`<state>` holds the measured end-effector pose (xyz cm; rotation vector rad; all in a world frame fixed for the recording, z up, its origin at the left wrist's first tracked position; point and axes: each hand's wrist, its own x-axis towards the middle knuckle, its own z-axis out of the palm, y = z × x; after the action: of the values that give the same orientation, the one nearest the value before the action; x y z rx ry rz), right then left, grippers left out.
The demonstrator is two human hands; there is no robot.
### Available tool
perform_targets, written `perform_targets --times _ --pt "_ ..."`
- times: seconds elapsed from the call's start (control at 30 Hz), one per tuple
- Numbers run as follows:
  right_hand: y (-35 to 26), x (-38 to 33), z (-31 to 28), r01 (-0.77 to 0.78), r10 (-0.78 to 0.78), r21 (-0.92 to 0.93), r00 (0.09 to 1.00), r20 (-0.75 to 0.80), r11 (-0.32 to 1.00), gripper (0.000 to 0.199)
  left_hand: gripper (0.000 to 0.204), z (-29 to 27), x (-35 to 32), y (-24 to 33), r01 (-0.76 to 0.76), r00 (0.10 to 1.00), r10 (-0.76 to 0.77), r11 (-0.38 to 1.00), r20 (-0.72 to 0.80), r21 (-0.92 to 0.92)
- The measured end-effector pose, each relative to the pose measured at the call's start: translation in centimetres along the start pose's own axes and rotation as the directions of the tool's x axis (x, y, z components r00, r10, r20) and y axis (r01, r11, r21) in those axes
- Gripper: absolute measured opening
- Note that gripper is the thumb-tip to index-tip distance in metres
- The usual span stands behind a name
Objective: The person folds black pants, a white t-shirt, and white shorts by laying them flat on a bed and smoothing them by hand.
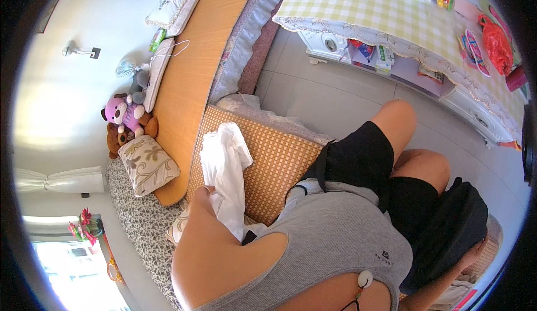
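Observation:
A crumpled white garment (219, 157) lies on the woven mat seat (274, 157) to my left. My left hand (205, 192) reaches to its outer edge and touches it, with a thin band showing at the wrist. The cloth hides the fingers of that hand. On my right side a black garment (450, 235) hangs beside my thigh in loose folds. My right hand (475, 250) is closed on its outer edge, its fingertips partly hidden by the fabric.
Along the wall runs a wooden board (187, 76) with a patterned cushion (148, 165), a pink plush bear (126, 112) and a small fan (127, 67). Across the tiled floor (319, 79) stands a low cabinet with a checked tablecloth (358, 6) and a red plastic bag (495, 45).

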<state>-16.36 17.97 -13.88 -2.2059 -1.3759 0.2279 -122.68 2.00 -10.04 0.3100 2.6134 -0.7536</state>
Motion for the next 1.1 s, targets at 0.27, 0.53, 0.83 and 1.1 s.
perform_targets --times 0.27,0.53,0.83,1.1 --pt "2.2 1.3 0.5 0.015 -0.015 0.019 1.000 0.013 1.000 0.042 0.048 0.3 -1.5 -2.0 0.081 0.992 -0.083 0.996 0.091 0.031" --pt "2.9 1.4 0.8 -0.005 0.005 0.000 1.000 0.005 1.000 0.042 0.042 -11.7 -1.4 -8.0 0.435 0.873 -0.473 0.866 -0.117 -0.247" --pt "4.5 0.3 0.2 -0.017 0.017 0.022 1.000 -0.014 1.000 0.041 0.036 -33.2 -3.1 -4.8 0.056 0.548 -0.568 0.757 -0.613 -0.651" --pt "6.9 1.0 0.1 -0.082 0.089 -0.128 0.995 0.052 0.988 0.042 0.039 -38.7 -1.2 12.8 -0.360 0.884 -0.050 -0.707 -0.464 -0.609"
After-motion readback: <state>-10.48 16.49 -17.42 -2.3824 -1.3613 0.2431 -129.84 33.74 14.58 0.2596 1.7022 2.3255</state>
